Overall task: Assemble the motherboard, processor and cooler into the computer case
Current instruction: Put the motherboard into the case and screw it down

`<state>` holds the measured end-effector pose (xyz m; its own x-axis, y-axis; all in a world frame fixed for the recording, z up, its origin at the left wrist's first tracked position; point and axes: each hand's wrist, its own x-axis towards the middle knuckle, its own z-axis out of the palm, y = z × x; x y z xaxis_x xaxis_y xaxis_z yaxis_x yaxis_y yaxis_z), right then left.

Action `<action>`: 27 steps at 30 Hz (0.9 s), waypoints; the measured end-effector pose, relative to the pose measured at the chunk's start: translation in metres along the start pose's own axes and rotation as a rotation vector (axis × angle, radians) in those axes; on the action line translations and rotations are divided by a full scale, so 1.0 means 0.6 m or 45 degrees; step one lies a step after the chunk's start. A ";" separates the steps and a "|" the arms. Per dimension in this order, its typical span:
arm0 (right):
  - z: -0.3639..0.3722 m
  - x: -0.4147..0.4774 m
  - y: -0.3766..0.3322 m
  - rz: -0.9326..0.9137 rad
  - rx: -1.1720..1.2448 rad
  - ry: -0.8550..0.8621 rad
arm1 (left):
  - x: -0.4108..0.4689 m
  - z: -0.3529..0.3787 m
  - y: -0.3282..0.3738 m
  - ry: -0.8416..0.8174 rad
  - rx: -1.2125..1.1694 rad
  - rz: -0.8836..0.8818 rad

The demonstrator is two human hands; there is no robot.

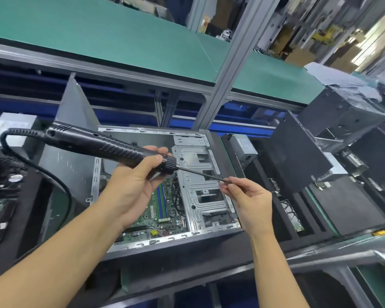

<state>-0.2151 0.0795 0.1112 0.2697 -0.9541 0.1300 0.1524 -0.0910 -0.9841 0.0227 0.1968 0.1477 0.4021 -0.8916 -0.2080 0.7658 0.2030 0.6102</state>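
Forearms: two bare forearms enter from the bottom edge and reach over the work.
Left grip [138, 181]: fingers and thumb curled round the front end of the electric screwdriver [93, 142], just behind its knurled collar; the tool is held clear above the case, slanting down to the right.
Cable [42, 172]: black, leaves the tool's rear end and loops down to the left.
Right grip [251, 203]: thumb and forefinger pinch the tip of the bit [200, 173]; whether a screw sits there cannot be told.
Computer case [165, 237]: lies on its side, open face up, on the dark surface [187, 258], directly below both hands.
Motherboard [162, 221]: green, seated inside the case, left of the metal drive cage [200, 196]; partly hidden by the left hand.
Processor, cooler: cannot be made out.
Side panel [76, 103]: grey, standing tilted behind the case's left end.
Right of case: further black cases [298, 156], close beside it.
Above: shelf with green mat [98, 30], carried on an aluminium post [231, 63].
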 end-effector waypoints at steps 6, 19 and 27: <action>-0.020 -0.014 0.004 -0.025 0.026 -0.016 | -0.017 0.027 -0.006 0.009 0.160 0.074; 0.037 0.057 0.017 -0.163 -0.886 -0.478 | -0.035 0.079 0.010 0.405 0.821 0.506; 0.146 0.051 0.037 -0.081 -1.242 -1.141 | -0.040 0.054 0.040 0.491 1.270 0.563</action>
<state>-0.1203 0.0732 0.1041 0.8750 -0.4577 -0.1579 -0.4515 -0.6537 -0.6073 0.0155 0.2100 0.1919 0.7940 -0.6050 0.0594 -0.1473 -0.0966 0.9844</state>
